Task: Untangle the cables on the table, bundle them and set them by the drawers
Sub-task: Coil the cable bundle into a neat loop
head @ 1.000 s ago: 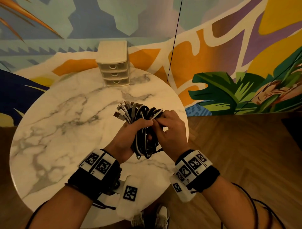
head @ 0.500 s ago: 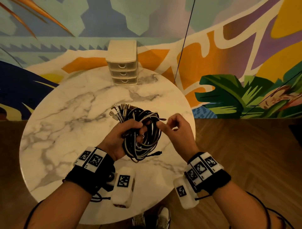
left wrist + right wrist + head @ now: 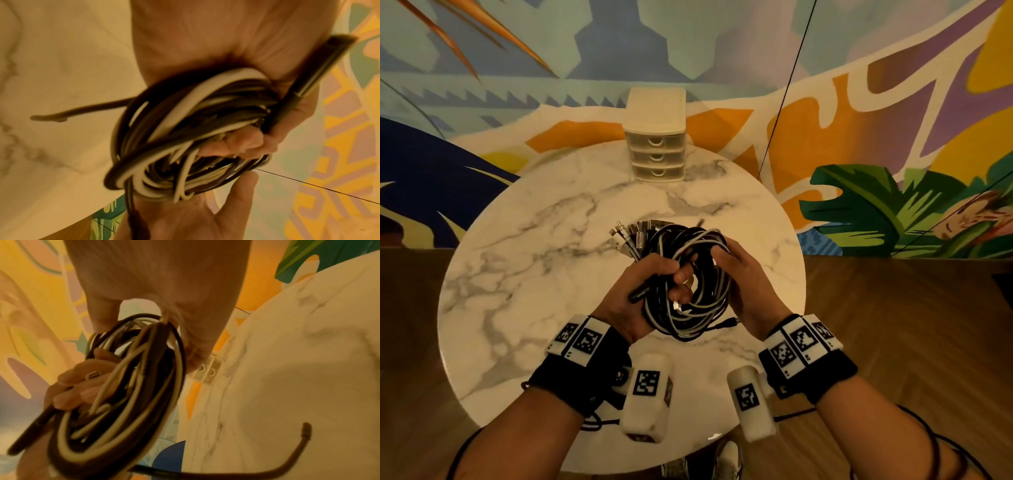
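Right hand [image 3: 748,284] back gripping cable coil [image 3: 690,284] | left hand [image 3: 643,291] clenches coil | risk: loose plug end [image 3: 729,322] unwinds

The small three-drawer plastic cabinet [image 3: 656,137] stands at the far edge of the round marble table [image 3: 524,274], with the coiled black-and-white cable bundle [image 3: 688,284] well in front of it, held above the tabletop.

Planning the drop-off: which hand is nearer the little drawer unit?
Roughly even; the right hand looks marginally nearer. Both hold the cable bundle mid-table, the left hand opposite, drawers at the far edge.
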